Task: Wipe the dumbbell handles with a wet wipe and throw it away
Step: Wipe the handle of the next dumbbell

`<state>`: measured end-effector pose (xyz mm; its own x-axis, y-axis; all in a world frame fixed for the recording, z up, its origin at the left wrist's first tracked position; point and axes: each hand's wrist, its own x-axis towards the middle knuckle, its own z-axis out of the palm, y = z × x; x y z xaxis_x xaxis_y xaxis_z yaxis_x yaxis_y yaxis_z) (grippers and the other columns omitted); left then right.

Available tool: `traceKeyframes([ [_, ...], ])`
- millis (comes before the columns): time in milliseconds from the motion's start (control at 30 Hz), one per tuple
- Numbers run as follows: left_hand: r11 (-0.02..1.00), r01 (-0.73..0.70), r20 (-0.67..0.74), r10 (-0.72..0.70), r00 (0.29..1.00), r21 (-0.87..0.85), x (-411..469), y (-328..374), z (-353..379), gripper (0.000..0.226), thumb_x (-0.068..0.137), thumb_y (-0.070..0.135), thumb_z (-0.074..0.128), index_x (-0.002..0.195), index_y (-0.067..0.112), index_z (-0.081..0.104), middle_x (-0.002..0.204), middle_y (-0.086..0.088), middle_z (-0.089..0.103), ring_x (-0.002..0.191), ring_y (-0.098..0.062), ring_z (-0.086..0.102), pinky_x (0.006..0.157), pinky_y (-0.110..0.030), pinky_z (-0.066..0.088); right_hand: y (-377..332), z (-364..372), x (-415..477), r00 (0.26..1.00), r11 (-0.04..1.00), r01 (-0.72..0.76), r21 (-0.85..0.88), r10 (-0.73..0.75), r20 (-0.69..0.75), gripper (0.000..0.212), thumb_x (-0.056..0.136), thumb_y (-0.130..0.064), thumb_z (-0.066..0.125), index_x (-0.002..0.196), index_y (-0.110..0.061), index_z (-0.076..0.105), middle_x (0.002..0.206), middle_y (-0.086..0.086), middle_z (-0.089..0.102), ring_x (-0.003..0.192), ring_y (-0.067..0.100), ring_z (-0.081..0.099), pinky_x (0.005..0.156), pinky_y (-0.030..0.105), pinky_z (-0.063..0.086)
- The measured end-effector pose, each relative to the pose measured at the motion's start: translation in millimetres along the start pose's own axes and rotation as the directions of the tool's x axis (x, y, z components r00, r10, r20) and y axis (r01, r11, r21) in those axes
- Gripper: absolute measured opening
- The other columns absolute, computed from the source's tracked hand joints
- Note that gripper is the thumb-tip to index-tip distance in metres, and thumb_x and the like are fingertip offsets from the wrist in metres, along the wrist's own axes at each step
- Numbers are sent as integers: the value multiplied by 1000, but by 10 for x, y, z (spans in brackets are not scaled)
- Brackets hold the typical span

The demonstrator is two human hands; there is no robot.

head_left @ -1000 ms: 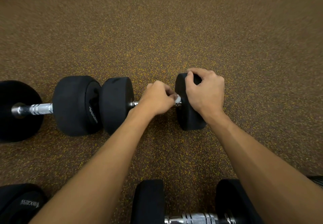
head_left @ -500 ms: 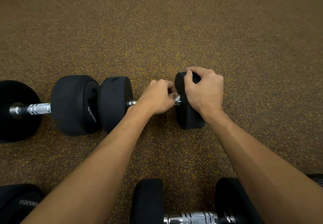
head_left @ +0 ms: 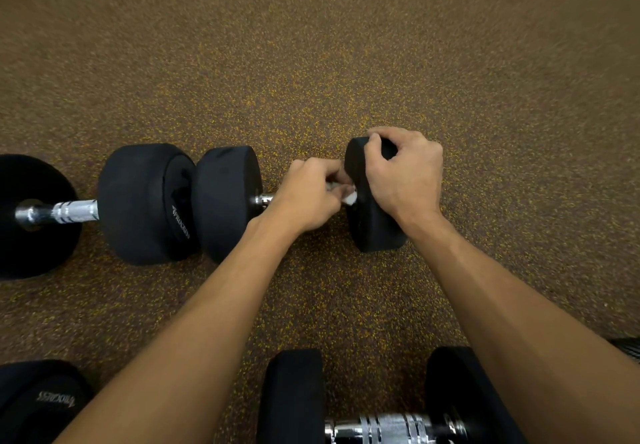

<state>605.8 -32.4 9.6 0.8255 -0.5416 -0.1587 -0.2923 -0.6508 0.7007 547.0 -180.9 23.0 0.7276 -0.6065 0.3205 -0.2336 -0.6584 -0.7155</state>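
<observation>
wet wipe (head_left: 350, 197) in left hand (head_left: 308, 197), against dumbbell (head_left: 227, 201)

Head-worn view, close, forward and down

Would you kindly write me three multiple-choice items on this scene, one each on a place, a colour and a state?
1. Where is the white wipe?
A. Lying on the floor
B. In the left hand, at the dumbbell handle
C. Draped over a forearm

2. What colour are the dumbbell heads?
A. Black
B. Red
C. Blue

3. What is the right hand doing?
A. Resting flat on the floor
B. Gripping the dumbbell's right head
C. Holding the wipe

Answers:
1 B: the wipe shows at the left hand's fingers, beside the handle.
2 A: every head in view is black.
3 B: its fingers curl over the top of that head.
</observation>
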Motion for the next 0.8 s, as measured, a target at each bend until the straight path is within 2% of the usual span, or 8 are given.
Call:
traceKeyframes([
  [67, 999, 39, -29, -39, 999, -14, 36, 6, 36, 10, 98, 35, 74, 89, 32, 75, 102, 2, 72, 105, -21, 60, 89, -31, 47, 8, 8, 0, 1000, 1000, 5, -5, -5, 1, 38, 94, -45, 53, 110, -27, 83, 109, -2, 81, 107, 20, 73, 98, 41, 57],
  [167, 990, 133, 37, -134, 990, 48, 134, 71, 38, 16, 102, 40, 66, 94, 28, 74, 110, -6, 68, 101, -25, 61, 84, -35, 48, 12, 9, 0, 1000, 1000, 12, -6, -12, 1, 39, 94, -45, 53, 111, -27, 83, 109, -2, 81, 107, 19, 73, 98, 41, 57],
  [300, 992, 54, 77, -63, 995, 113, 120, 59, -29, 8, 101, 38, 68, 94, 36, 72, 110, -5, 67, 106, -26, 62, 97, -44, 56, 11, 12, 6, 1000, 1000, 11, -6, -11, 0, 38, 94, -45, 54, 111, -28, 83, 109, -1, 81, 107, 20, 73, 98, 41, 57],
  [467, 994, 12, -68, -4, 998, 108, -52, -147, -41, 8, 95, 46, 75, 95, 38, 77, 98, 2, 74, 100, -23, 65, 92, -38, 56, -1, 11, -6, 1000, 1000, 16, -15, -16, -8, 39, 94, -44, 54, 112, -26, 83, 111, -4, 81, 108, 21, 74, 98, 41, 58],
  [533, 996, -54, -119, 62, 991, 71, -110, -220, 14, 8, 94, 39, 79, 100, 35, 80, 96, 4, 76, 96, -20, 68, 91, -36, 57, -2, 4, -18, 1000, 1000, 20, -17, -20, -6, 39, 95, -44, 54, 112, -26, 83, 111, -4, 81, 107, 21, 74, 98, 42, 58],
  [600, 979, -203, -148, 206, 967, 31, -149, -289, 106, 13, 90, 26, 85, 103, 27, 83, 101, 3, 78, 97, -16, 69, 94, -37, 57, 4, 3, -11, 1000, 1000, 14, -16, -14, -4, 39, 94, -44, 53, 112, -27, 83, 110, -3, 82, 106, 22, 74, 97, 42, 58],
  [700, 902, -432, -244, 424, 872, 23, -145, -390, 293, 16, 83, 9, 89, 98, 10, 84, 105, -3, 80, 102, -21, 71, 97, -40, 56, 10, 18, 4, 1000, 1000, 4, -10, -4, -1, 39, 94, -45, 53, 110, -27, 83, 108, -3, 82, 105, 21, 74, 96, 42, 58],
  [800, 831, -553, -356, 537, 765, 63, -128, -452, 450, 13, 85, 5, 86, 95, -1, 80, 103, -11, 77, 99, -28, 70, 111, -42, 50, 6, 29, 7, 1000, 1000, 12, -21, -12, -7, 40, 94, -45, 52, 111, -26, 83, 108, -4, 82, 105, 20, 74, 96, 40, 58],
])
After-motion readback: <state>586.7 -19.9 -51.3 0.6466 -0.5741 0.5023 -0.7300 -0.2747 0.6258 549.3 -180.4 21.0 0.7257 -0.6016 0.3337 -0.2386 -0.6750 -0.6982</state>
